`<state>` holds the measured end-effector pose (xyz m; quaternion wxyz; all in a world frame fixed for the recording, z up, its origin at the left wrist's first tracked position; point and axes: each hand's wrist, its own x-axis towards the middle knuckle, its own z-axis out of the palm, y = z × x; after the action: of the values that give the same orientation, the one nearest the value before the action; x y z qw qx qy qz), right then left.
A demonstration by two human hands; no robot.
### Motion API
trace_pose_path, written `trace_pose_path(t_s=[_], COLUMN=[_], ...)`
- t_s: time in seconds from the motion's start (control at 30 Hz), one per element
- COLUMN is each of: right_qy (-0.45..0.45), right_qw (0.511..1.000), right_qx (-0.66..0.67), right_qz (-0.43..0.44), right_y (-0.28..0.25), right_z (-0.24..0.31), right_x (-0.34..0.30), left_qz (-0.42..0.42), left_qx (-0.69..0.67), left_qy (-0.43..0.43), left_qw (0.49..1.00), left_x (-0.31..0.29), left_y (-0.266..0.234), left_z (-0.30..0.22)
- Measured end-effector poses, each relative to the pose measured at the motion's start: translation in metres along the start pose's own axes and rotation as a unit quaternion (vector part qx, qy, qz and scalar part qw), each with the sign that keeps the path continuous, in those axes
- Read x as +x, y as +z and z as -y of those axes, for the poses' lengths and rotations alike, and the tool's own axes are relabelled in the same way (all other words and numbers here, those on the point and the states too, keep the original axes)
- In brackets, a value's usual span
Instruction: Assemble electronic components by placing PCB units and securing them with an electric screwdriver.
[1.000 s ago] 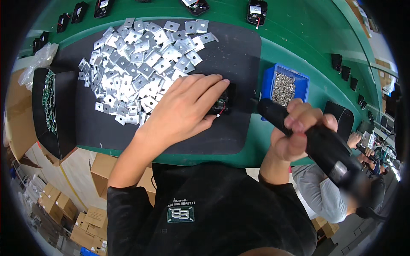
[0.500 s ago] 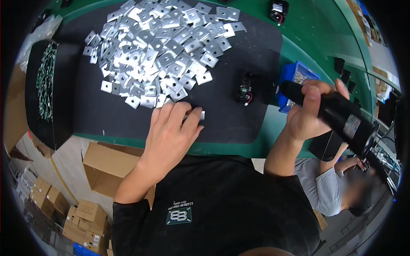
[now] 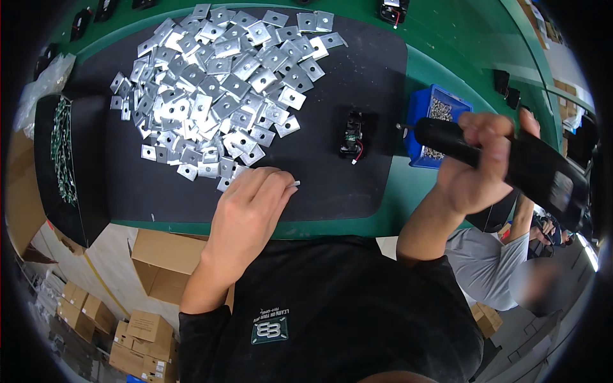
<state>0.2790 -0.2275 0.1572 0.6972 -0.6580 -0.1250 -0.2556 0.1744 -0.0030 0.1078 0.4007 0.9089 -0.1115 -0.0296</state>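
My left hand (image 3: 246,210) is closed at the front edge of the pile, pinching a small silver metal plate (image 3: 295,184) whose end sticks out past the fingertips. To the right, my right hand (image 3: 479,169) grips a black electric screwdriver (image 3: 450,139), held tilted with its tip to the left. The tip (image 3: 402,126) is by the left rim of a blue bin (image 3: 415,153) of small screws (image 3: 440,110); whether it carries a screw is hard to make out. Between the hands, a small black module (image 3: 351,135) with a red wire lies on the dark mat (image 3: 319,204).
A big heap of silver plates with holes (image 3: 217,83) covers the mat's upper left. At far left stands a black box (image 3: 89,166) with green parts (image 3: 62,153). Other black modules (image 3: 393,11) lie on the green bench. A person in grey (image 3: 488,262) sits at right.
My left fingers have closed together around the plate. My right hand and the screwdriver have shifted slightly, the tip now standing out beside the bin. The whole view has shifted a little.
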Motion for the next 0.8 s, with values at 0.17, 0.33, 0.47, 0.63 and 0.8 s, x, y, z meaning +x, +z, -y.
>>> trace_pose_path(t_s=[0.17,0.33,0.47,0.63,0.8], right_qy=[0.051,0.066,0.078,0.076,0.077], right_qw=[0.981,0.971,0.967,0.962,0.953], right_qx=[0.178,0.220,0.241,0.258,0.286], right_qz=[0.065,0.065,0.039,0.044,0.061], right_y=[-0.035,-0.049,-0.056,-0.063,-0.061], right_z=[0.020,0.027,0.031,0.028,0.028], right_x=[0.002,-0.005,-0.012,-0.016,-0.018], left_qz=[-0.048,-0.014,-0.021,-0.028,0.001], left_qx=[-0.120,-0.085,-0.022,0.013,0.020], left_qy=[-0.005,0.038,0.068,0.069,0.022], left_qw=[0.992,0.996,0.997,0.997,1.000], left_x=[0.037,0.074,0.090,0.096,0.102], left_y=[-0.006,0.007,0.018,0.033,0.034], left_z=[-0.021,-0.027,-0.031,-0.024,-0.026])
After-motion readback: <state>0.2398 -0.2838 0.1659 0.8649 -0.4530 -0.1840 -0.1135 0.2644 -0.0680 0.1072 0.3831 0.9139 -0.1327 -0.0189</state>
